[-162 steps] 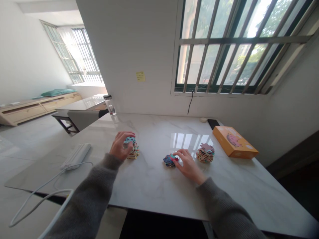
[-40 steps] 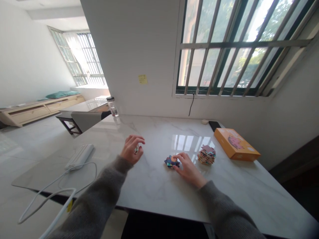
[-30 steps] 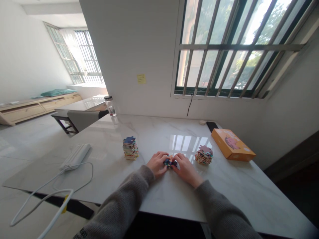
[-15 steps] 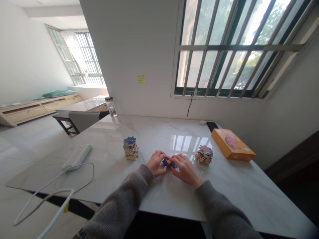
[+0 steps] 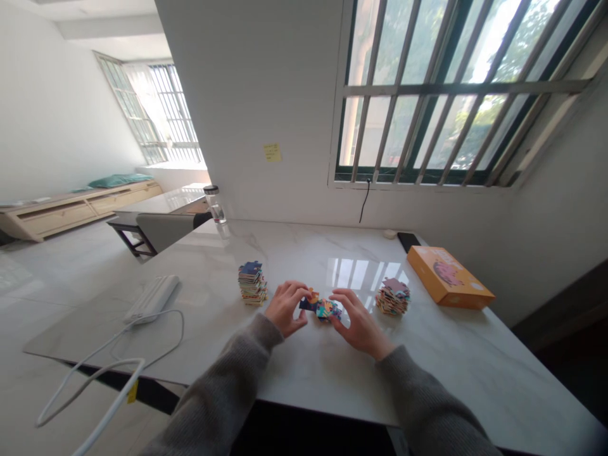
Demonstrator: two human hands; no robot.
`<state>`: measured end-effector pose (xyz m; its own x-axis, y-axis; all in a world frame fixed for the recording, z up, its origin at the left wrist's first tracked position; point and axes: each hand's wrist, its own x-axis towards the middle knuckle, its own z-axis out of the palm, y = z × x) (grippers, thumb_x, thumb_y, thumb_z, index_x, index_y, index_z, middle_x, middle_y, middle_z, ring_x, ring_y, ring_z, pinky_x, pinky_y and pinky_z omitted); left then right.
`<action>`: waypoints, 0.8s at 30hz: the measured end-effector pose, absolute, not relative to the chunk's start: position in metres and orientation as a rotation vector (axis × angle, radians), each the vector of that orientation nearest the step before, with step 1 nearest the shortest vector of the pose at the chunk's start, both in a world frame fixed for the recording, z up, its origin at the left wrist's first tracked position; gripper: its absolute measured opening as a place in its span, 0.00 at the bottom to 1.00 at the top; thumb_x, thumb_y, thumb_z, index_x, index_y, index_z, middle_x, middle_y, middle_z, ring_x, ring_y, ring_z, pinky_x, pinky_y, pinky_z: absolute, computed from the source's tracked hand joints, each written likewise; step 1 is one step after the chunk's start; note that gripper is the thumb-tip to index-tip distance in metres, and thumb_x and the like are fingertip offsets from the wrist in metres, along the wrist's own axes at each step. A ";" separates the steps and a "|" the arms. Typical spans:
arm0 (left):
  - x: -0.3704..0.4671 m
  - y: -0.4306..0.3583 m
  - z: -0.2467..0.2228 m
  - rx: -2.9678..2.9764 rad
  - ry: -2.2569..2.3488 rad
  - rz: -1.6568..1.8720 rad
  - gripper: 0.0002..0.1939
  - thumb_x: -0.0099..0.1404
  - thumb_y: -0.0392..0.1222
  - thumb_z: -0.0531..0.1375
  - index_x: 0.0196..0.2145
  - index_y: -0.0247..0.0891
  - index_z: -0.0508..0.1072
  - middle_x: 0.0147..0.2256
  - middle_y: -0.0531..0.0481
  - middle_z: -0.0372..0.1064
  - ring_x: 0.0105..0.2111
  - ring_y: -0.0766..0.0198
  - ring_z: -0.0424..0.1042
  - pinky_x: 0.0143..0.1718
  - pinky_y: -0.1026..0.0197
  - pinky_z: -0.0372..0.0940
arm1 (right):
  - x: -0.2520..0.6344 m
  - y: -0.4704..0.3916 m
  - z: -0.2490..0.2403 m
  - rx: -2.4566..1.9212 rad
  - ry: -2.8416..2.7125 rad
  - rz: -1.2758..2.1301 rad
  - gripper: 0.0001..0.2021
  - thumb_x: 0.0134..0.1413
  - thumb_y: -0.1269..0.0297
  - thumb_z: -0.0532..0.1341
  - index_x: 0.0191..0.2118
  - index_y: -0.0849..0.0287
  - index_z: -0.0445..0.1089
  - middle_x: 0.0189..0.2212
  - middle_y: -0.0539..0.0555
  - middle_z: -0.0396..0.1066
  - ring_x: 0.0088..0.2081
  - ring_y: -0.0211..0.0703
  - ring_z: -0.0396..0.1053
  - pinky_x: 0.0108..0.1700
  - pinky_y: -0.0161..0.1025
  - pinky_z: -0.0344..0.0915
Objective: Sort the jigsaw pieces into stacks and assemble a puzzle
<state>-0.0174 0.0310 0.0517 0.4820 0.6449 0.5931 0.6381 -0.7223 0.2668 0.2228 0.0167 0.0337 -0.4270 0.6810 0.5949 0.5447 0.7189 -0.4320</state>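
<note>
A dark blue and orange puzzle piece (image 5: 308,301) is pinched between the thumb and fingers of my left hand (image 5: 287,309). Right beside it sit several multicoloured puzzle pieces (image 5: 327,309), teal, yellow and purple on top. My right hand (image 5: 360,324) curls round their right end, thumb at the near edge and index finger at the far edge. A tall stack of puzzle pieces (image 5: 253,284) with a dark blue top stands to the left of my hands. On the right is a shorter stack of puzzle pieces (image 5: 392,296), pinkish on top.
An orange box (image 5: 446,275) lies at the table's right side, with a black phone (image 5: 407,240) behind it. At the left, a white power strip (image 5: 152,299) trails a looping cable (image 5: 137,364). A clear bottle (image 5: 216,206) stands at the far left corner.
My hands have drawn apart, the left one moving left with the dark blue and orange piece. The multicoloured pieces now show between them. The view has shifted slightly.
</note>
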 end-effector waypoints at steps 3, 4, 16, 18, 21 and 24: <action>-0.047 0.028 0.087 2.733 1.291 1.178 0.21 0.50 0.27 0.57 0.42 0.41 0.69 0.47 0.46 0.69 0.49 0.53 0.64 0.53 0.50 0.59 | 0.223 0.017 0.032 -0.949 -2.117 0.251 0.18 0.60 0.69 0.58 0.56 0.54 0.62 0.52 0.60 0.64 0.55 0.52 0.65 0.57 0.53 0.68; -0.058 0.030 0.098 2.733 1.336 1.213 0.20 0.50 0.27 0.56 0.41 0.41 0.69 0.47 0.47 0.69 0.49 0.53 0.64 0.53 0.50 0.59 | 0.223 0.017 0.031 -0.945 -2.122 0.262 0.18 0.61 0.69 0.58 0.56 0.53 0.62 0.52 0.60 0.64 0.54 0.52 0.65 0.57 0.53 0.67; -0.150 0.084 0.106 2.510 1.732 1.020 0.11 0.53 0.34 0.55 0.35 0.41 0.70 0.43 0.48 0.70 0.47 0.51 0.64 0.55 0.44 0.59 | 0.222 0.019 0.027 -0.965 -2.130 0.336 0.17 0.62 0.71 0.55 0.56 0.52 0.62 0.48 0.58 0.65 0.50 0.49 0.67 0.54 0.51 0.69; -0.150 0.085 0.101 2.484 1.743 0.986 0.11 0.52 0.34 0.54 0.35 0.41 0.69 0.42 0.48 0.70 0.45 0.52 0.64 0.54 0.45 0.60 | 0.223 0.019 0.026 -0.972 -2.128 0.331 0.17 0.62 0.71 0.55 0.56 0.52 0.62 0.48 0.58 0.66 0.50 0.50 0.68 0.53 0.51 0.70; -0.146 0.084 0.097 2.460 1.738 0.977 0.11 0.51 0.34 0.54 0.35 0.40 0.68 0.43 0.47 0.69 0.44 0.52 0.65 0.53 0.46 0.62 | 0.223 0.019 0.026 -0.971 -2.117 0.314 0.17 0.62 0.71 0.56 0.55 0.52 0.63 0.47 0.58 0.67 0.49 0.50 0.68 0.52 0.50 0.71; -0.137 0.082 0.099 2.466 1.790 0.999 0.11 0.55 0.40 0.55 0.39 0.40 0.68 0.45 0.44 0.67 0.46 0.51 0.66 0.52 0.47 0.63 | 0.223 0.018 0.027 -0.971 -2.113 0.318 0.16 0.63 0.71 0.55 0.55 0.52 0.63 0.47 0.58 0.67 0.48 0.49 0.69 0.51 0.50 0.71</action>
